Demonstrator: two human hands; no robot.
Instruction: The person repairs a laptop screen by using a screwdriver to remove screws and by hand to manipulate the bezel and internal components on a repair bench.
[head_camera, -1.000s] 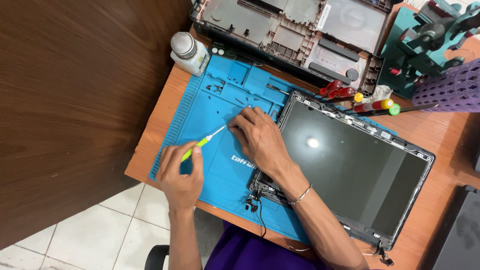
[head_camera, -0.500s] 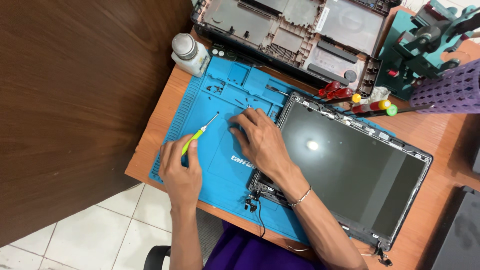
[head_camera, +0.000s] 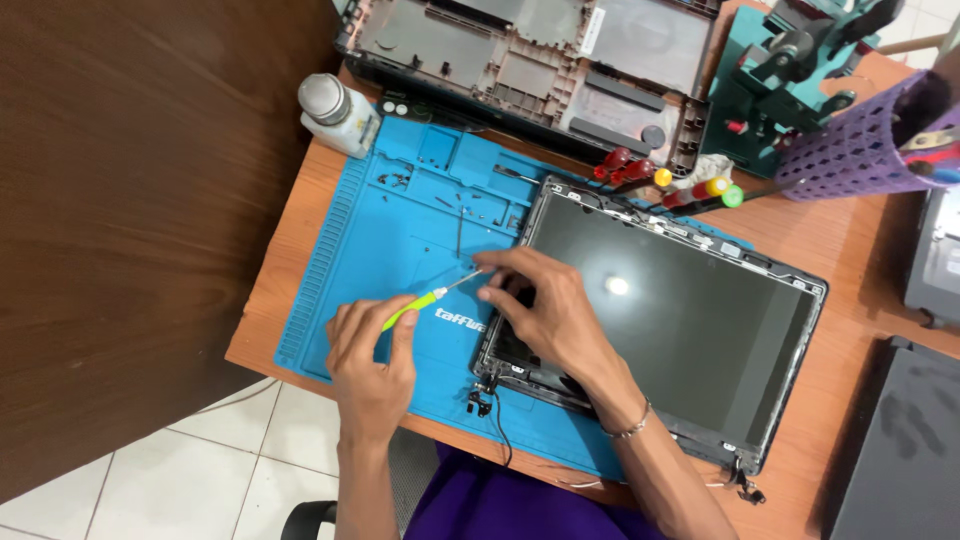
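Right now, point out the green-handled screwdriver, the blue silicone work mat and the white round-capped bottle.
green-handled screwdriver (head_camera: 412, 309), head view, on the handle.
blue silicone work mat (head_camera: 370, 235), head view, bare left part.
white round-capped bottle (head_camera: 338, 113), head view, its body.

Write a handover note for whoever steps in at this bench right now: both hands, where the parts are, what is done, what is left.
Left hand: holds the green-handled screwdriver, tip pointing toward the right hand's fingertips.
Right hand: fingers pinched at the screwdriver tip, at the left edge of the laptop screen panel; whether they hold a screw is too small to tell.
Screen panel lies face up, partly on the blue repair mat; its hinge cable hangs loose at the near corner.
Done: bottom case separated, lying at the far edge; small screws lie on the mat.
Left, probably: work at the panel's left edge.
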